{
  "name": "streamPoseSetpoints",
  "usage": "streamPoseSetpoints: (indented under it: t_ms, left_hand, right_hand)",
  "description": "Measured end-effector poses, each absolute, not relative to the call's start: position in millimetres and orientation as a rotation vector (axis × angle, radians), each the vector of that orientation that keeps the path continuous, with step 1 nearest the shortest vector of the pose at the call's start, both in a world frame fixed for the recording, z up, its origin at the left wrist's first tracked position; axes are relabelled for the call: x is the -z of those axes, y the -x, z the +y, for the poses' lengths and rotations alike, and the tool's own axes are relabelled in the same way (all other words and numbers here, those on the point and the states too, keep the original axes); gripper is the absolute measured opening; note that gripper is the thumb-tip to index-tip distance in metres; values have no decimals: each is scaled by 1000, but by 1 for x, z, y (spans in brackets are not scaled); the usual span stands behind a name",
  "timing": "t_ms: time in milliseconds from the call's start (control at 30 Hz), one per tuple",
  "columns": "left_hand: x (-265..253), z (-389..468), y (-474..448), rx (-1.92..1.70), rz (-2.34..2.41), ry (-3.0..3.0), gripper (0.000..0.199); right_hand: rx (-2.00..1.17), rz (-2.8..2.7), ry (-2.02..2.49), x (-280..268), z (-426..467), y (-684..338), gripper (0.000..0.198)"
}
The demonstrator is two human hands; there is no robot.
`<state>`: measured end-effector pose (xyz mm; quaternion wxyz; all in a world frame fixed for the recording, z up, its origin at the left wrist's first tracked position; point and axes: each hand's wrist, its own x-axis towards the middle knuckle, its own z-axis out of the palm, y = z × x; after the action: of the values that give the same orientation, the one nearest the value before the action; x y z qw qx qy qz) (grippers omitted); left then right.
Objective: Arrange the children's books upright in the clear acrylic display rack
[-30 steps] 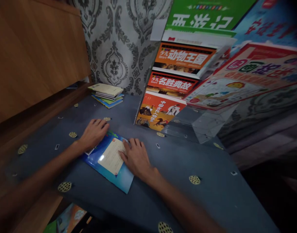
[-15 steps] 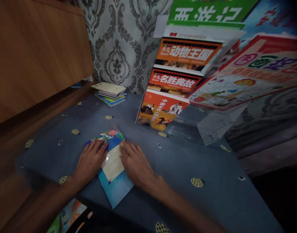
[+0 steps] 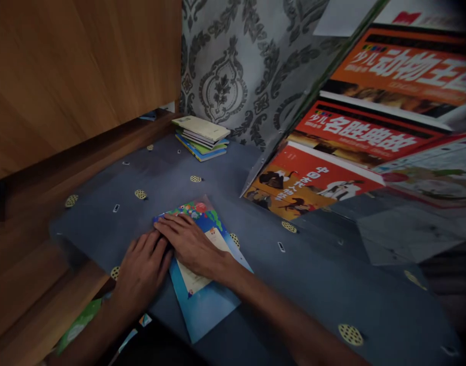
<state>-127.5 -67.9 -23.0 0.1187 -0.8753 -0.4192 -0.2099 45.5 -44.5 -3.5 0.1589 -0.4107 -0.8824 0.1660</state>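
Observation:
A thin blue picture book (image 3: 213,310) with a cream panel and colourful top lies at a slant on the cloth-covered table; clear film shows at its top corner. My right hand (image 3: 190,246) rests flat across its upper part, fingers stretched towards the left edge. Along that left edge lies my left hand (image 3: 143,267), palm down with its fingers slightly bent. The fingertips of both hands meet near the book's upper left corner. My left thumb is partly hidden, and neither hand visibly lifts the book.
A clear display rack (image 3: 411,234) holding several books, among them an orange-red one (image 3: 312,180), stands at the right. A small stack of books (image 3: 202,137) sits by the wall. A wooden cabinet (image 3: 80,66) borders the left; green printed material (image 3: 78,325) shows below the table edge.
My right hand has moved left across the book, from its right side to beside my left hand. The view has shifted, so the book and rack appear farther right.

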Motion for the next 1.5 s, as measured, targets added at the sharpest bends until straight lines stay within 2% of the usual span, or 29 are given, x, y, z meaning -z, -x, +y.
streamPoseSetpoints:
  t_ms: [300,667,967,1233,1500]
  left_hand:
    - [22,-67,125,649,-1183,2548,27]
    - [23,-64,128,659,-1155,2576,29]
    - [22,-65,128,645,-1156,2597,30]
    - [23,-64,128,650,-1141,2600,31]
    - [30,-71,127,655,-1149,2580,40]
  right_hand:
    - [-423,-2487,1192,13,-46,-48,46]
    - [-298,-2375,1439,4,-48,-56,40]
    - [-262,-2294,1577,9,-43,-79,52]
    - [-270,-2210,1684,12,-38,-90,50]
    - [-302,-2178,1750,10,-39,-89,51]
